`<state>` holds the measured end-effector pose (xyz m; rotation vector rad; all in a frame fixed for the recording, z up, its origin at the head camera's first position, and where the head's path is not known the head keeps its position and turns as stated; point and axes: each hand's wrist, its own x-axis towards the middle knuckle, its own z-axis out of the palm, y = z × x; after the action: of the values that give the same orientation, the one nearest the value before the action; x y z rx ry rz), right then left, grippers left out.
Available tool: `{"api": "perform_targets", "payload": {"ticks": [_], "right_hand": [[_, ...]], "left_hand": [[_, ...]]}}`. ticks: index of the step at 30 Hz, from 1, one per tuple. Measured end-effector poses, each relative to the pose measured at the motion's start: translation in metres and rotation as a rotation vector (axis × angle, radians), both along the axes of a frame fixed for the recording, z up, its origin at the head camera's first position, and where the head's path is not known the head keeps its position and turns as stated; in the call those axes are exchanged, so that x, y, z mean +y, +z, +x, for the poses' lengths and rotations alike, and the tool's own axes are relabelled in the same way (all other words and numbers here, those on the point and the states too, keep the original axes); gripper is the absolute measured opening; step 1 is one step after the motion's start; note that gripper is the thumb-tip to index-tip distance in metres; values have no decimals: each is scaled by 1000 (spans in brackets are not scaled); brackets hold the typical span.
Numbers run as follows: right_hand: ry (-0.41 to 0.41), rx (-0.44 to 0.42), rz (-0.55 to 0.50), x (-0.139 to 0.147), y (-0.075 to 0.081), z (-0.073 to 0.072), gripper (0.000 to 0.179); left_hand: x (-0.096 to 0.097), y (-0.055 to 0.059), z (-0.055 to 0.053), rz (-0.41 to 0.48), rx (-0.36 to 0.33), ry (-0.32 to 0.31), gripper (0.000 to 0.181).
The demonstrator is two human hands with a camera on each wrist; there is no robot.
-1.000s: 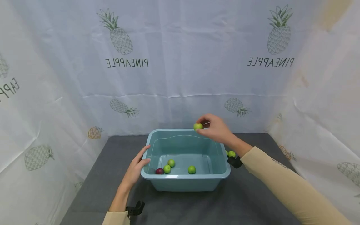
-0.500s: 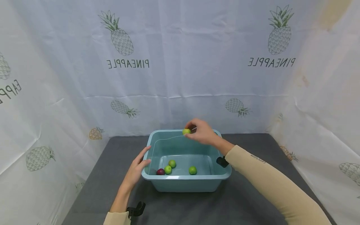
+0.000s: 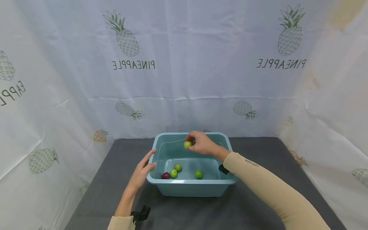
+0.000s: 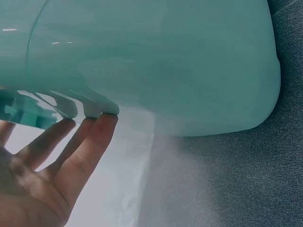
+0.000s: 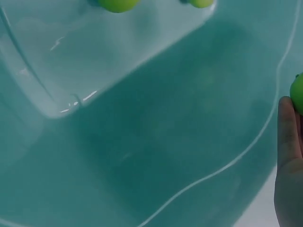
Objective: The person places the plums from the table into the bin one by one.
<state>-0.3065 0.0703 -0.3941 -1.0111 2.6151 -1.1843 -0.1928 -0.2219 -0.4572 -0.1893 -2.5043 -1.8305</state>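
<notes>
My right hand [image 3: 202, 143] pinches a small green apple [image 3: 187, 145] between thumb and fingers, over the back part of a blue-green plastic basin [image 3: 192, 190]. At the edge of the right wrist view, the fingers [image 5: 288, 137] lie against that apple [image 5: 298, 94]. My left hand [image 3: 140, 172] grips the basin's left rim, and its fingertips [image 4: 108, 120] touch the outside wall in the left wrist view. On the basin floor are several other fruits: green apples [image 3: 173, 173] toward the left, another green apple [image 3: 198, 174] near the front middle, and a dark red fruit [image 3: 165, 175] in the front left.
The basin stands on a table covered in dark grey cloth [image 3: 103, 188]. White curtains with pineapple prints [image 3: 184, 80] hang behind and on both sides. A black wrist strap [image 3: 141, 213] sits on the left wrist.
My right hand has carried the green apple leftward and down, from above the basin's back right rim to inside its outline. The left hand keeps its grip on the rim.
</notes>
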Motion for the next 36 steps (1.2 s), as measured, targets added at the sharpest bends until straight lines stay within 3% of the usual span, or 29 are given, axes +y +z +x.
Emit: {"api": "perform_targets", "payload": {"ticks": [8, 16, 25, 29, 36], "right_hand": [[19, 30, 70, -3, -15, -5, 22], [54, -4, 149, -7, -26, -7, 26], [88, 24, 188, -13, -28, -6, 31], [72, 14, 183, -10, -19, -3, 30], [18, 23, 128, 0, 14, 1, 20]], "left_hand": [[1, 1, 2, 5, -1, 0, 52], [2, -2, 2, 15, 2, -5, 52], [2, 0, 3, 12, -4, 6, 52], [2, -1, 3, 8, -2, 5, 52], [0, -1, 2, 15, -1, 2, 52]]}}
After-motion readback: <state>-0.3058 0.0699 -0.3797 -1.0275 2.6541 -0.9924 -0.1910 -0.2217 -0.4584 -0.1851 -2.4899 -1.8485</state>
